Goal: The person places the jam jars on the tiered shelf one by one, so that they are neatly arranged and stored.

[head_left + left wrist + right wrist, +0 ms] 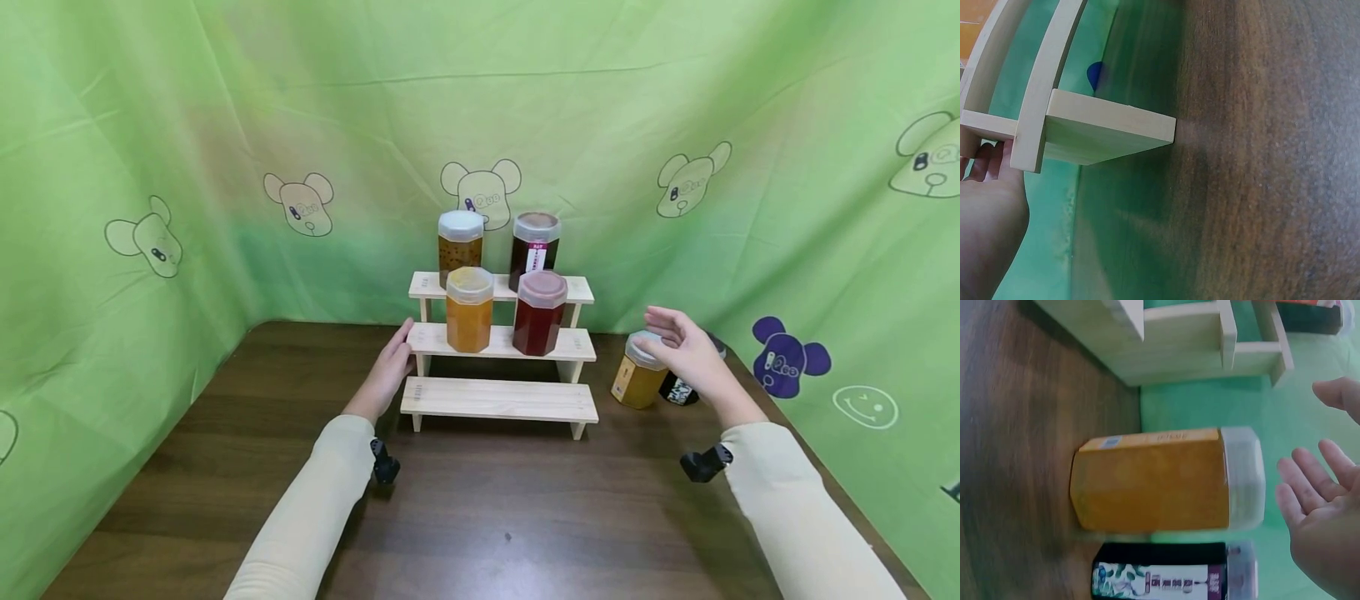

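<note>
In the head view a wooden three-step stand holds several lidded jars. My left hand touches the left end of its middle step, fingers fairly straight; in the left wrist view the left hand lies against the stand's side. My right hand is held just above an amber jar standing on the table right of the stand. In the right wrist view the right hand has its fingers apart from the lid of the amber jar, holding nothing.
A dark jar with a patterned label stands right of the amber jar. On the top step are a speckled brown jar and a dark jar; on the middle step, an orange jar and a red jar. Green cloth hangs behind.
</note>
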Demonstrator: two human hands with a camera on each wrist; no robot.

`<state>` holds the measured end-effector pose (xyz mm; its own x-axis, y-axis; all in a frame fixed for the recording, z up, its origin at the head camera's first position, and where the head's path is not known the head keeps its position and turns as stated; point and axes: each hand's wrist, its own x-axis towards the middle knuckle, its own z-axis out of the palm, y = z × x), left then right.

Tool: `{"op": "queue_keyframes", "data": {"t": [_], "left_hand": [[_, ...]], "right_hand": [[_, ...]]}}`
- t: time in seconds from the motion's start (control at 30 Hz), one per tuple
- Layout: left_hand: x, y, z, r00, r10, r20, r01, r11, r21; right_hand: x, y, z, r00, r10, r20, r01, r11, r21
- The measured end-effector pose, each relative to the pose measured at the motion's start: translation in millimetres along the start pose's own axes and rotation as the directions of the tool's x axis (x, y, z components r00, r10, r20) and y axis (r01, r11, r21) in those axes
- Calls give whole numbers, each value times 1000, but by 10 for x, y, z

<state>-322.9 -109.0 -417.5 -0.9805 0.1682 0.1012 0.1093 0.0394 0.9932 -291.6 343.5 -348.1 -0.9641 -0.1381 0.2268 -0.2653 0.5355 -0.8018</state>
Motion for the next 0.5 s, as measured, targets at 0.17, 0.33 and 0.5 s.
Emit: {"op": "queue_keyframes", "data": {"t": [0.17, 0.33, 0.5], "left_hand": [[6, -1, -7, 1000, -1, -1, 1, 1000, 2], [6, -1, -9, 1000, 1, 2, -1, 1000, 12], [1, -2, -4, 1000, 2, 4, -2, 1000, 9]], "right_hand": [[0, 41, -27, 999, 23, -34, -24, 999, -28], [14, 90, -18, 997, 46, -54, -48, 999, -24], [33, 180, 5, 997, 68, -37, -69, 998, -11]]}}
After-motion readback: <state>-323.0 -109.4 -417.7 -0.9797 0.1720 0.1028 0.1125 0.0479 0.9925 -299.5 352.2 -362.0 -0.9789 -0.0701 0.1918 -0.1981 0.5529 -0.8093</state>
